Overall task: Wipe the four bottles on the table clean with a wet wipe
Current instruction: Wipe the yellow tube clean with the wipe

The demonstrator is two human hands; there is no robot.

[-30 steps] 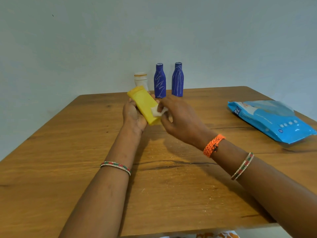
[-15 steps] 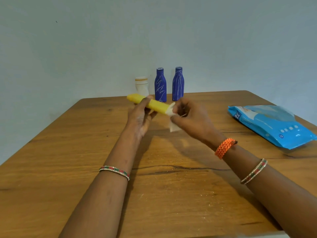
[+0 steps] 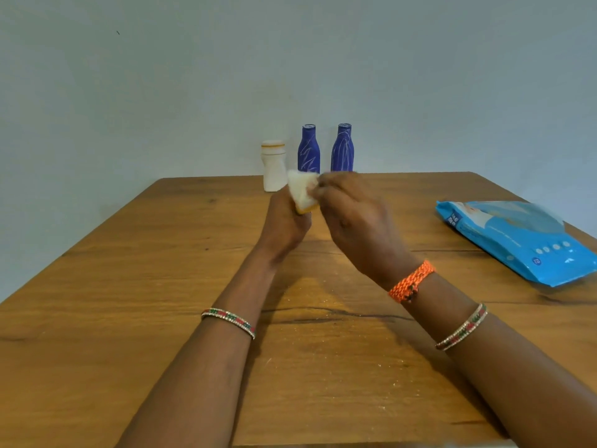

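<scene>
Most of the yellow bottle (image 3: 305,208) is hidden; only a small yellow-orange edge shows below the white wet wipe (image 3: 301,189), which is draped over it, and its shape and tilt cannot be made out; the fingertips of both hands are slightly blurred. The left hand (image 3: 284,224) is curled around the bottle from below, gripping it; the right hand (image 3: 352,218) sits just beside it, its fingers pinching the wipe against the bottle's top. Both hands are raised above the middle of the table, and both forearms run out of the bottom of the view.

Behind the hands, at the far edge, three more bottles stand upright in a row: a white bottle (image 3: 274,166) on the left, then the left blue bottle (image 3: 308,149) and the right blue bottle (image 3: 342,147); the bases of the two blue ones are covered by the hands. A blue wipes packet (image 3: 517,240) lies flat on the right, well apart from the hands, its corner cut off by the frame.

The wooden table (image 3: 129,302) is brown with a dark crack across the grain; a plain pale wall (image 3: 161,76) rises behind it.
</scene>
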